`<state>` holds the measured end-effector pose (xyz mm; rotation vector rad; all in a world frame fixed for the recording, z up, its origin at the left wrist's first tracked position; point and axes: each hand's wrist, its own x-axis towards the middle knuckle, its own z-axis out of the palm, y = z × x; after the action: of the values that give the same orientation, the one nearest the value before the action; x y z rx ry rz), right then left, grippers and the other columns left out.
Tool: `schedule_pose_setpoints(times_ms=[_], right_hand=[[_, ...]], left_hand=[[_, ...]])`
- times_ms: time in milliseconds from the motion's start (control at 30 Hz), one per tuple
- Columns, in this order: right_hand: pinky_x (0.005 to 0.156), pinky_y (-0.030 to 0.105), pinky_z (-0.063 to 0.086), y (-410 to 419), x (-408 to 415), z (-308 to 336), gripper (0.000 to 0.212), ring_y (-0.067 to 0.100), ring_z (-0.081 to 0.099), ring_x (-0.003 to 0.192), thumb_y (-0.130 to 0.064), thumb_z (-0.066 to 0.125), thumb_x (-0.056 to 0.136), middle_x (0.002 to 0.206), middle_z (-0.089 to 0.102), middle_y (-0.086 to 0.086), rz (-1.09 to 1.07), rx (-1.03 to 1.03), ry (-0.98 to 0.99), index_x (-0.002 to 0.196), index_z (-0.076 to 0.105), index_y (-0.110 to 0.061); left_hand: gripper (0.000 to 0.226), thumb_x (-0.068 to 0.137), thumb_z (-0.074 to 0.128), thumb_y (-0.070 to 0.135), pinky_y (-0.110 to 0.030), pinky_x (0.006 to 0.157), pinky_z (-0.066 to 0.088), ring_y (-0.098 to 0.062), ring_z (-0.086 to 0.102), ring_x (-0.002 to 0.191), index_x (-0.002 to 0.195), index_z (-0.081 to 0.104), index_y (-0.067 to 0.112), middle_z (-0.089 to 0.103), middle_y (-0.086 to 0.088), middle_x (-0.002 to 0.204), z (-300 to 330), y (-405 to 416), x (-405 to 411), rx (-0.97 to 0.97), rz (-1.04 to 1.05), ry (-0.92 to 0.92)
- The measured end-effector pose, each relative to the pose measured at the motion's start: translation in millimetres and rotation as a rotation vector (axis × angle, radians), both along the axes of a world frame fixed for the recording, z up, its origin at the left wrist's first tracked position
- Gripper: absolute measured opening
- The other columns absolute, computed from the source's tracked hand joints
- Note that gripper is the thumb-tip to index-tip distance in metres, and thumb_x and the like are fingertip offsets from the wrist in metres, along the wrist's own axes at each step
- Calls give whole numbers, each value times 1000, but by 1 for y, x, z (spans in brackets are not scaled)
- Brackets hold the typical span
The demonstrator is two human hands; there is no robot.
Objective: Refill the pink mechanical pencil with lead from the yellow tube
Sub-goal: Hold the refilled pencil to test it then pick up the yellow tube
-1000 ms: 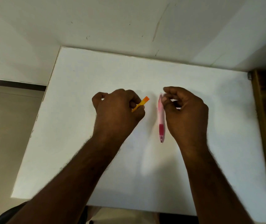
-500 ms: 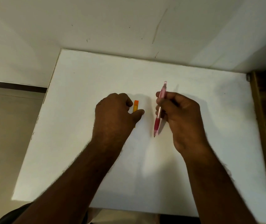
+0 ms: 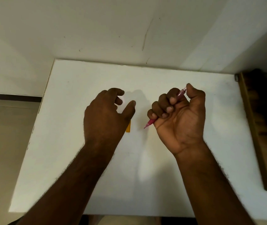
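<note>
The pink mechanical pencil [image 3: 150,123] is gripped in the fist of my right hand [image 3: 180,117], palm turned toward me. Its tip pokes out lower left and its cap end sticks out by the thumb. My thumb rests on the cap end. The yellow lead tube [image 3: 128,128] lies flat on the white table [image 3: 74,120], mostly hidden under my left hand [image 3: 106,114]. That hand hovers just above the tube with fingers spread and holds nothing.
A wooden frame or furniture piece [image 3: 252,127] stands along the table's right edge. The white wall meets the table's far edge. The floor lies beyond the left edge.
My left hand let go of the yellow tube, which now lies on the table. My right hand picked up the pencil, lifted it and turned palm-up around it.
</note>
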<state>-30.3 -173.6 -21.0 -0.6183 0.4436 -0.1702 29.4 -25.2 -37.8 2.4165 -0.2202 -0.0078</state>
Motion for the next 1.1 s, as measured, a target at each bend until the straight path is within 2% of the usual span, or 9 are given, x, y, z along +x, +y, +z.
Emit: schedule_pose_setpoints(times_ms=[167, 633, 833, 1100], right_hand=[[59, 34, 30, 3, 2, 1, 54, 16, 24, 56, -51, 36, 99, 55, 36, 0, 12, -4, -16, 67, 54, -11], [58, 34, 29, -1, 1, 0, 52, 17, 25, 55, -42, 33, 100, 54, 39, 0, -11, -78, -54, 65, 57, -11], [58, 34, 32, -4, 0, 0, 49, 15, 27, 54, -46, 38, 97, 55, 40, -1, -20, -24, -61, 68, 56, -11], [59, 32, 34, -9, -2, -1, 53, 15, 29, 55, -50, 32, 101, 57, 39, -1, -79, 67, -84, 68, 53, -13]], left_hand=[[43, 84, 67, 54, -35, 79, 54, -9, 63, 87, 119, 62, 30, 67, 13, 97, 0, 0, -1, -11, -29, -11], [37, 87, 67, 46, -42, 85, 54, -17, 65, 95, 116, 67, 25, 71, 9, 101, -2, -2, -3, -18, -97, -30], [34, 87, 67, 45, -42, 85, 54, -16, 65, 95, 114, 68, 25, 71, 10, 99, -2, -2, -3, -19, -105, -38], [35, 86, 61, 47, -44, 84, 54, -15, 65, 94, 115, 67, 28, 70, 11, 98, -1, -2, -3, -30, -121, -41]])
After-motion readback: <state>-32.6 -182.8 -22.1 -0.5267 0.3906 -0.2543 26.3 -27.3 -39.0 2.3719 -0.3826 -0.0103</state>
